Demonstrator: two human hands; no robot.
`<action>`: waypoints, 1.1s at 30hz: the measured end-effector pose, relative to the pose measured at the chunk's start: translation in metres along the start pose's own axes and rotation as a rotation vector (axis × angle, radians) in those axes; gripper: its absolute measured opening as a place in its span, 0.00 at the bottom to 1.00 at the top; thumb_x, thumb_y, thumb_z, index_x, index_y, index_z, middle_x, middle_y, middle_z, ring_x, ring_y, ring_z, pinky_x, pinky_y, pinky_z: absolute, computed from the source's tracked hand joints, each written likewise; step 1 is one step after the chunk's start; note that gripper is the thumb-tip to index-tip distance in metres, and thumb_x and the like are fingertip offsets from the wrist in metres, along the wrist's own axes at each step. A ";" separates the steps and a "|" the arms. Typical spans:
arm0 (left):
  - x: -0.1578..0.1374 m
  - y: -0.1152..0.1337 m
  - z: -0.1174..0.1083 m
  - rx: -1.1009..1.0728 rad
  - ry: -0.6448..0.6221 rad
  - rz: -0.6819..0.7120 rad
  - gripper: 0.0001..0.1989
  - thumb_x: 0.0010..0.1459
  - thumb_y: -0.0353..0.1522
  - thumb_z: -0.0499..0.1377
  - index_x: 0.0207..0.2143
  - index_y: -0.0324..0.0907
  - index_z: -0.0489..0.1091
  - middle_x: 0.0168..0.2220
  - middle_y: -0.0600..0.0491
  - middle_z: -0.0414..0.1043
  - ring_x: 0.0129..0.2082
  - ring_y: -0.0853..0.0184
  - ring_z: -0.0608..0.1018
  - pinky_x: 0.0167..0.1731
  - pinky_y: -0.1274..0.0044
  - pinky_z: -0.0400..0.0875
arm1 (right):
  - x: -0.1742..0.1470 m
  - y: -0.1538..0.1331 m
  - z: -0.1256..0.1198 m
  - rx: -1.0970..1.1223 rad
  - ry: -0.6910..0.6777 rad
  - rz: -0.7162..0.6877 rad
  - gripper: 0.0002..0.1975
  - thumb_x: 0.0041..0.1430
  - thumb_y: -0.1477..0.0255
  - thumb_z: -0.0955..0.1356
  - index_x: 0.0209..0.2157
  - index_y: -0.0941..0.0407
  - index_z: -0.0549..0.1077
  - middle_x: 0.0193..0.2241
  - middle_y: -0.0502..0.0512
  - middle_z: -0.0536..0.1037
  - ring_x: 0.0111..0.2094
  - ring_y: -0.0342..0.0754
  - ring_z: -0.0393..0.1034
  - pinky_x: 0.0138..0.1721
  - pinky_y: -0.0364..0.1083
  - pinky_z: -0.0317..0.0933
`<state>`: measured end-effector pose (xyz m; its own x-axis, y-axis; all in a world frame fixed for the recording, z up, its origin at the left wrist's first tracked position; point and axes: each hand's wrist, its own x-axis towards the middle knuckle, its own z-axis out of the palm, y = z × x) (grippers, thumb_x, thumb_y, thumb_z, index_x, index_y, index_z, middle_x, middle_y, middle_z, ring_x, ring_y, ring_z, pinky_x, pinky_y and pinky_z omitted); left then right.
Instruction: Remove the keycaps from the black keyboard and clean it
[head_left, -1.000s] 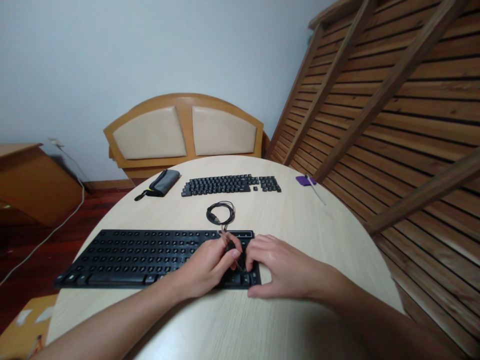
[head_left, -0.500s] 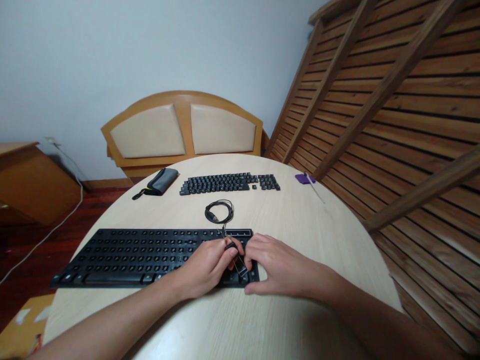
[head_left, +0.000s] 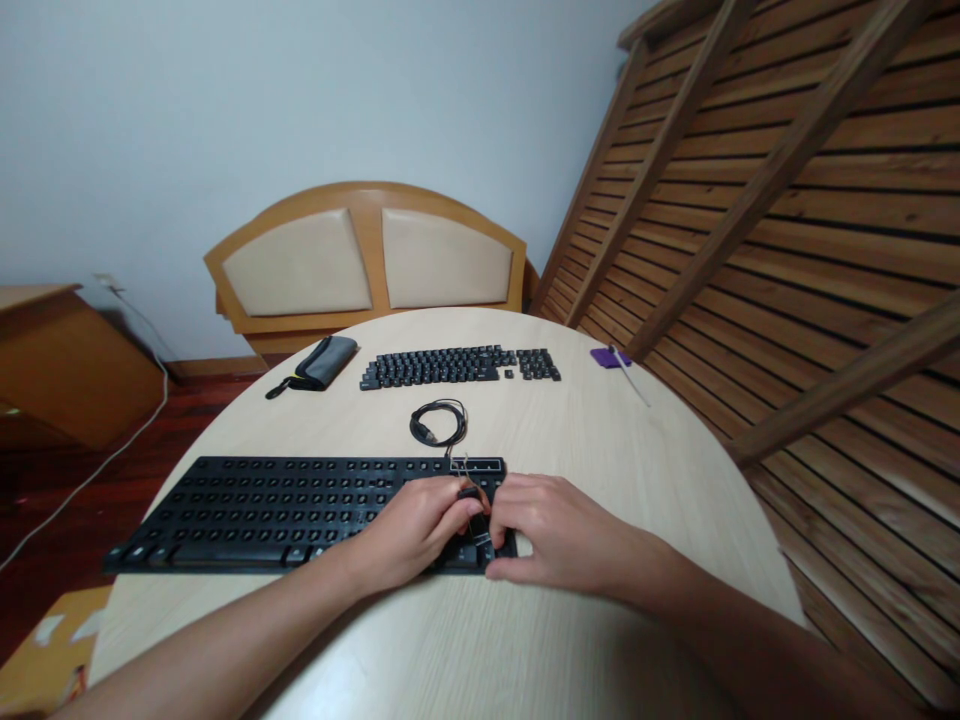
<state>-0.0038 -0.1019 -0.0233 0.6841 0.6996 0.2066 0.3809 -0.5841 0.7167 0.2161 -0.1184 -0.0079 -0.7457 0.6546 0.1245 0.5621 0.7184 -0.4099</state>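
Note:
A black keyboard point(head_left: 277, 510) with most keycaps off lies along the near part of the table, its bottom row still carrying some caps. My left hand point(head_left: 416, 530) is closed over the keyboard's right end, pinching a small black tool with thin wire ends point(head_left: 479, 528) that looks like a keycap puller. Wires stick up above the fingers. My right hand point(head_left: 551, 530) rests bent at the keyboard's right edge, fingers curled on its top and thumb by the front corner. Its fingertips are close to the tool and partly hidden.
Removed black keycaps point(head_left: 431, 367) stand in rows at the back of the round table point(head_left: 600, 450). A coiled cable point(head_left: 438, 423) lies behind the keyboard. A grey pouch point(head_left: 326, 363) is at left; a purple item point(head_left: 610, 357) with a thin white stick is at right.
My left hand has turned the tool slightly, and its wires have shifted to the right. My right hand has moved very little.

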 end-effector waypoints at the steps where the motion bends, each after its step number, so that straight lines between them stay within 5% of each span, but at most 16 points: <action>1: 0.000 0.000 0.000 0.002 -0.005 0.001 0.17 0.71 0.34 0.46 0.35 0.40 0.71 0.28 0.54 0.70 0.29 0.68 0.71 0.33 0.77 0.65 | 0.000 0.000 0.000 -0.005 -0.002 0.001 0.09 0.53 0.65 0.76 0.31 0.55 0.76 0.32 0.49 0.78 0.36 0.47 0.71 0.38 0.45 0.60; 21: 0.006 -0.001 0.001 -0.067 -0.040 -0.025 0.18 0.70 0.35 0.48 0.28 0.39 0.68 0.27 0.55 0.68 0.28 0.69 0.69 0.32 0.78 0.62 | -0.001 0.001 -0.002 -0.044 -0.018 -0.012 0.11 0.53 0.64 0.76 0.28 0.55 0.76 0.28 0.49 0.77 0.34 0.46 0.70 0.35 0.44 0.57; 33: 0.000 0.001 0.000 0.015 -0.061 0.038 0.15 0.69 0.34 0.48 0.37 0.39 0.72 0.32 0.51 0.75 0.32 0.65 0.75 0.37 0.74 0.68 | -0.001 0.002 -0.001 -0.058 -0.023 -0.007 0.10 0.54 0.63 0.75 0.27 0.54 0.76 0.28 0.48 0.77 0.34 0.46 0.71 0.35 0.44 0.58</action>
<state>-0.0034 -0.1026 -0.0226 0.7350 0.6503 0.1920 0.3626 -0.6161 0.6992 0.2183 -0.1173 -0.0085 -0.7572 0.6444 0.1066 0.5761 0.7359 -0.3558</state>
